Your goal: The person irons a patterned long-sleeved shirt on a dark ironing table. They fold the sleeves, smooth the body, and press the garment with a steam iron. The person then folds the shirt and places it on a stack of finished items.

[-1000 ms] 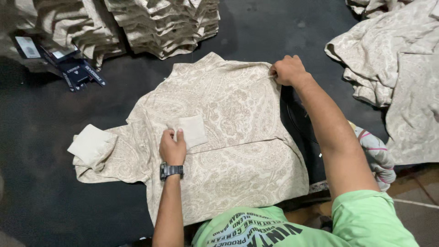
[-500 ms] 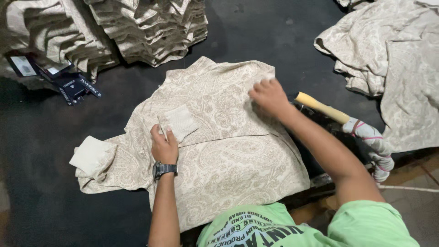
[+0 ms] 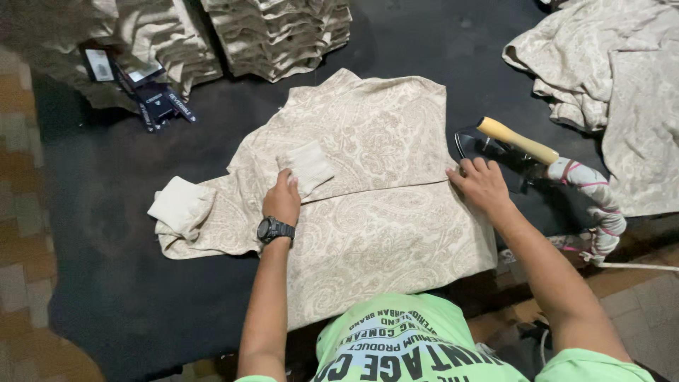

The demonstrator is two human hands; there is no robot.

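Head cam: beige paisley top (image 3: 368,212) lies flat mid-bench (image 3: 106,283). Left hand (image 3: 283,200) presses flat by the folded cuff (image 3: 308,166); right hand (image 3: 482,184), fingers spread, rests on its edge beside the iron (image 3: 509,145).

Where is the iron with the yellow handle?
In the head view, the iron sits on the dark table, just beyond the right hand, right of the beige garment.

A black padded worktable (image 3: 120,283) filled most of the view. Left of the table, a floor of brown and tan square tiles (image 3: 21,212) showed, blurred. At the table's lower right edge, more tiled floor (image 3: 636,283) was visible in orange-brown tones. Light fell evenly on the tabletop, dimmer toward the table's far left corner.
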